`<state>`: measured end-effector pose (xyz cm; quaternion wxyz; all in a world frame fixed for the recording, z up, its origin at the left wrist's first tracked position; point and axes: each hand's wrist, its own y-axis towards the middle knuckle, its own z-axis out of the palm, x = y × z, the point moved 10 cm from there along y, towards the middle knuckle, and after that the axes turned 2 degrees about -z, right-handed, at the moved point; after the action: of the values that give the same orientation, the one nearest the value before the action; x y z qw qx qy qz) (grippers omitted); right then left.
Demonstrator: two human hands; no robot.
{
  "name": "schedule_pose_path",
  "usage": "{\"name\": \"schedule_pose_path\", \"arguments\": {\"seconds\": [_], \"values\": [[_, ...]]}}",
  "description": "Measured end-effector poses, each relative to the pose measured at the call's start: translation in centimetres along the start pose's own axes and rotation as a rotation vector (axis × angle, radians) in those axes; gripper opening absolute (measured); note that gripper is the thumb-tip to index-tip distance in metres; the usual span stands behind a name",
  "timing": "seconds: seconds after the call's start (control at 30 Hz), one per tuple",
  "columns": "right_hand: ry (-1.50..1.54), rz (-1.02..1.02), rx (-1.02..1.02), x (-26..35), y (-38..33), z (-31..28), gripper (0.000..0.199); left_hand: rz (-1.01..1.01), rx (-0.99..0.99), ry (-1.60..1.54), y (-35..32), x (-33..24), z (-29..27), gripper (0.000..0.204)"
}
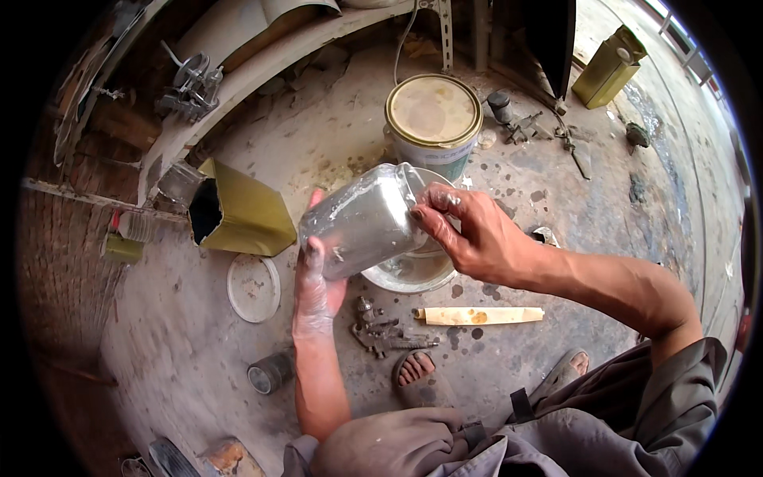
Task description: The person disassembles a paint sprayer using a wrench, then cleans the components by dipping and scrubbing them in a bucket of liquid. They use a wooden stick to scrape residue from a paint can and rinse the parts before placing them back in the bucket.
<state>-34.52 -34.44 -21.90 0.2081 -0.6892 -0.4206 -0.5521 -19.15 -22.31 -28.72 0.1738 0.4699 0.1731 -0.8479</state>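
Observation:
My left hand (315,274) is wrapped round the base of a clear plastic jar (362,226), which is tilted with its mouth toward the right. White smears coat the jar and my fingers. At its mouth, my right hand (469,230) pinches the rim between thumb and curled fingers; whether anything small is also in that pinch is hidden. Beneath the jar stands a wide white basin (413,278), partly covered by it, with greyish liquid inside. Right behind is a large round paint bucket (433,119) with a stained lid.
On the floor lie a spray gun (385,330), a wooden strip (481,316), a white lid (253,288) and a dark cup (270,374). A cut-open yellow-green tin (246,211) rests at left. Another spray gun (524,127) and a second tin (610,70) are farther right.

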Motion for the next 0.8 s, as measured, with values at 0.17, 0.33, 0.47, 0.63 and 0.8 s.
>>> {"name": "schedule_pose_path", "arguments": {"seconds": [0.17, 0.33, 0.47, 0.63, 0.8], "values": [[-0.033, 0.088, -0.008, 0.7, -0.1, -0.2, 0.025, 0.091, -0.076, 0.082, -0.2, 0.1, 0.1, 0.094], [0.04, 0.226, -0.019, 0.0, -0.3, -0.6, 0.027, 0.179, -0.111, 0.12, -0.2, -1.1, 0.5, 0.104], [0.076, 0.163, -0.044, -0.5, -0.3, -0.4, 0.039, 0.203, -0.097, 0.147, -0.5, -1.8, 0.9, 0.101], [0.049, 0.224, -0.026, -0.6, -0.3, -0.6, 0.04, 0.162, -0.11, 0.107, -0.5, -1.4, 1.2, 0.099], [0.082, 0.368, -0.061, -1.6, -0.1, -1.1, 0.045, 0.2, -0.113, 0.154, -0.7, -1.4, 1.2, 0.099]]}}
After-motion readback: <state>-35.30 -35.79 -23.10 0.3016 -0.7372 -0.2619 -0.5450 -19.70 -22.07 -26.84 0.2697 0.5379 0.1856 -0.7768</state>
